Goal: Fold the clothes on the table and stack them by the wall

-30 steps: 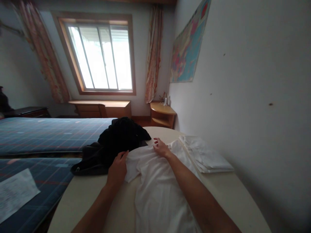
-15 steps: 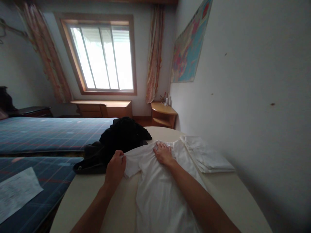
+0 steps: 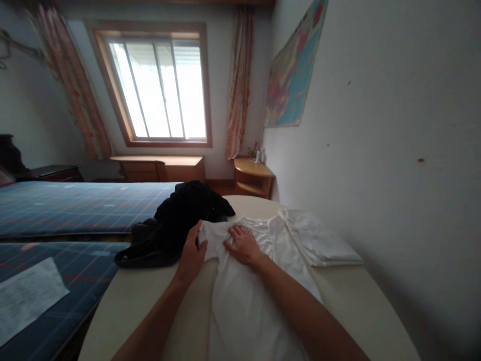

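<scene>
A white short-sleeved shirt (image 3: 248, 306) lies spread on the cream round table (image 3: 180, 321), its collar end toward the far side. My left hand (image 3: 192, 253) is at the end of the left-hand sleeve, thumb and fingers apart and touching the cuff. Flat on the shirt near the shoulder rests my right hand (image 3: 243, 244), fingers spread, with small gathers in the cloth around it. Just beyond my left hand is a heap of black clothing (image 3: 195, 203). To the right of the shirt sits a folded white garment (image 3: 319, 240).
Two beds with blue plaid mattresses (image 3: 90, 208) stand to the left, a printed paper sheet (image 3: 30, 296) on the nearer one. A white wall (image 3: 376, 200) runs along the right. A corner shelf (image 3: 253, 170) and a desk (image 3: 169, 161) stand at the back.
My left hand has moved right and slightly away, and its pinch on the sleeve has opened. My right hand has slid a little left over the shirt toward the sleeve.
</scene>
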`<state>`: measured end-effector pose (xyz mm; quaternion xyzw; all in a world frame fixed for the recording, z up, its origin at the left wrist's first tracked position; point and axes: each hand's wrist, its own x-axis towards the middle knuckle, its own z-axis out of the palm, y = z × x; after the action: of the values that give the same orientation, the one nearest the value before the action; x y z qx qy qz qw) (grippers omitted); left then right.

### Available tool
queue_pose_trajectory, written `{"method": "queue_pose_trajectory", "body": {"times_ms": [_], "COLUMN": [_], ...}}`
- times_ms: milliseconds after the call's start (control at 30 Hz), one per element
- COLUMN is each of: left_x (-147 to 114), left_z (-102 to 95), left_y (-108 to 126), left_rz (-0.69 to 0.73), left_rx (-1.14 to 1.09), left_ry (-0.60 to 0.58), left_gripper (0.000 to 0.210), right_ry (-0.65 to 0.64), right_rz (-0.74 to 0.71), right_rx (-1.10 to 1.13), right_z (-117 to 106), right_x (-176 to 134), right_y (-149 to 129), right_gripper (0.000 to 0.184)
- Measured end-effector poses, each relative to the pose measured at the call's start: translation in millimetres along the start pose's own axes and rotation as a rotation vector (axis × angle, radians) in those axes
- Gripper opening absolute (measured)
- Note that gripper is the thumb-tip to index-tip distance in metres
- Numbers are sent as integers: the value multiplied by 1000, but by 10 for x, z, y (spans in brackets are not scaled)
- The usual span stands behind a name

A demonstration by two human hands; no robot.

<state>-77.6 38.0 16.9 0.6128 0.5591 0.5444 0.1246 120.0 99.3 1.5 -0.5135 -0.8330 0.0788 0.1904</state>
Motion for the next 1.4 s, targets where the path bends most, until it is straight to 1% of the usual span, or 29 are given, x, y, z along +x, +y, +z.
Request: {"method": "queue_pose_trajectory", "body": {"times_ms": [100,200,233,300,333,367,433,500,533,567,600,667,800,867,933,1000,1100,1200,1267,1400], "left_x": [16,23,14,-28,-61,-100,-185,-261,-289,-309,-321,-328,-337,-352,-366,-376,-383,-387,-381,-353], "left_z": [-8,-24,-18,21,53,88,159,203,209,201,182,117,-14,-36,-26,0,48,104,142,183], "left_y": [40,98,122,174,200,226,273,309,321,328,328,307,197,148,130,143,195,247,272,301], "left_rz": [-83,-105,-92,-38,-2,38,123,215,262,299,318,298,189,131,64,24,46,73,63,68], "left_rx": [-44,-105,-123,-125,-112,-96,-92,-122,-135,-134,-115,-27,183,266,345,411,460,486,518,593], "left_ry": [64,110,110,85,56,11,-143,-346,-429,-483,-510,-506,-516,-517,-486,-466,-481,-471,-443,-378], "left_gripper": [62,59,57,51,47,45,44,49,53,56,58,62,71,71,67,62,50,36,29,21], "right_ry": [30,14,-3,-15,-9,-1,4,-10,-25,-42,-63,-103,-133,-111,-50,21,70,38,2,-13], "right_rz": [-34,-74,-60,9,51,93,157,206,228,247,262,280,275,273,285,307,323,330,335,341], "right_rx": [28,102,155,267,315,354,406,466,491,510,522,525,481,461,444,433,424,406,388,342], "right_z": [-20,-51,-65,-102,-125,-151,-207,-260,-283,-300,-311,-315,-270,-253,-261,-299,-388,-473,-514,-563], "right_x": [-33,-64,-59,-18,18,61,155,237,268,290,303,302,242,228,241,264,271,222,179,121], "right_y": [-24,-49,-53,-53,-48,-40,-15,19,36,52,67,86,86,83,95,129,215,307,353,403], "right_gripper": [57,57,54,37,31,33,51,65,70,73,73,68,31,18,17,23,27,22,20,26]}}
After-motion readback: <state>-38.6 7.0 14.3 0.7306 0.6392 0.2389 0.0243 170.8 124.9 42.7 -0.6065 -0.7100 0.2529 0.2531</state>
